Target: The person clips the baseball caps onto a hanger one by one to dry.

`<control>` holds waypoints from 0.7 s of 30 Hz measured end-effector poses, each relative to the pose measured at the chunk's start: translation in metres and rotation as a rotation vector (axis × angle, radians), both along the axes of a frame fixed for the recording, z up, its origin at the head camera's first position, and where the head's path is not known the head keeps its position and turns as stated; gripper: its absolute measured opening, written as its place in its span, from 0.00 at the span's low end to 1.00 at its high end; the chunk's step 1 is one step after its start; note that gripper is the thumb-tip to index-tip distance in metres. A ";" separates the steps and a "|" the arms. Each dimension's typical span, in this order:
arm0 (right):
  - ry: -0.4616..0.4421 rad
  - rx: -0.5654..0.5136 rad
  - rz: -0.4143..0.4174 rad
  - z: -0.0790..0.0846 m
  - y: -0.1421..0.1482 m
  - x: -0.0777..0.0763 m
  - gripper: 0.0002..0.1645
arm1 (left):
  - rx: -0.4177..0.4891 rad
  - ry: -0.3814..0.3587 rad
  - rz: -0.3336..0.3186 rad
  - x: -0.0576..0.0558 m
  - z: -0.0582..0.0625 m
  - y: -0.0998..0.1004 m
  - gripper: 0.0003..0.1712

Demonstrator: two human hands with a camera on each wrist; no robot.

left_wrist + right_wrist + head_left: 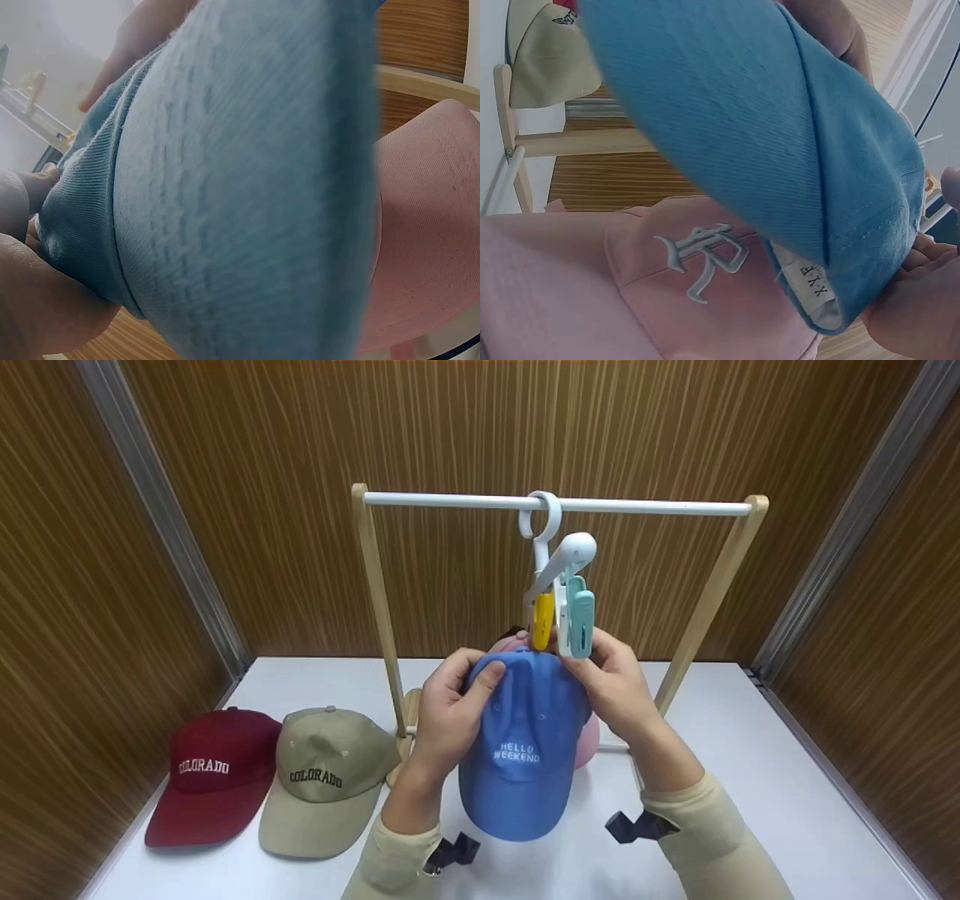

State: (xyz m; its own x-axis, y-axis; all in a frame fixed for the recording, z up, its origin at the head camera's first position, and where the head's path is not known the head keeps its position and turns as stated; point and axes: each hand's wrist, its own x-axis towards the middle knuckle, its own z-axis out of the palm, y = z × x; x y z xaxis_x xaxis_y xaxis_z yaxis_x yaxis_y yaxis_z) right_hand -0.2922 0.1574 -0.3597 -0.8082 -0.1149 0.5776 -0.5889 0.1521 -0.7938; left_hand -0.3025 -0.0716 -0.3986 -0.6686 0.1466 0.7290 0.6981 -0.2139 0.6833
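Observation:
A blue baseball cap (517, 787) lettered "HELLO WEEKEND" hangs brim down between both hands, its crown just under the clips of a white hanger (553, 566). My left hand (454, 709) grips the crown's left side, thumb across the front. My right hand (619, 682) holds the upper right of the crown, its fingertips partly hidden behind a teal clip (582, 622). Beside that clip hangs a yellow clip (543, 619); whether either bites the cap cannot be told. Behind the blue cap is a pink cap (705, 262) with a grey letter, mostly covered in the head view.
The hanger hooks over the white bar (645, 506) of a wooden-sided rack (705, 592). On the white table (757, 810), left of the rack, lie a dark red cap (214, 772) and a khaki cap (330, 757). Wood-grain panels (450, 427) enclose the back and sides.

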 end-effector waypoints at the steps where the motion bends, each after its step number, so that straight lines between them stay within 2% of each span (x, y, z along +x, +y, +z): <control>1: -0.008 0.008 -0.013 0.002 -0.001 -0.001 0.18 | -0.001 -0.001 -0.001 0.000 0.000 0.000 0.06; 6: -0.036 0.020 -0.049 0.013 -0.005 -0.003 0.17 | -0.004 -0.002 0.004 0.000 0.000 -0.001 0.06; 11: -0.056 0.003 -0.032 0.024 -0.010 -0.004 0.14 | -0.004 0.002 0.014 0.000 0.001 -0.002 0.06; 21: -0.057 -0.044 0.039 0.037 -0.021 -0.006 0.17 | -0.016 -0.003 0.028 0.001 0.001 -0.003 0.06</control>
State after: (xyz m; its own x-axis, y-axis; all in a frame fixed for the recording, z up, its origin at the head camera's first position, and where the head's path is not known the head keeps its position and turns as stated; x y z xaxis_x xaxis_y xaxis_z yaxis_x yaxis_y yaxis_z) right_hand -0.2983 0.1366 -0.3229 -0.8356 -0.1220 0.5357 -0.5470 0.0943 -0.8318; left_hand -0.3019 -0.0746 -0.3975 -0.6751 0.1394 0.7244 0.7012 -0.1837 0.6888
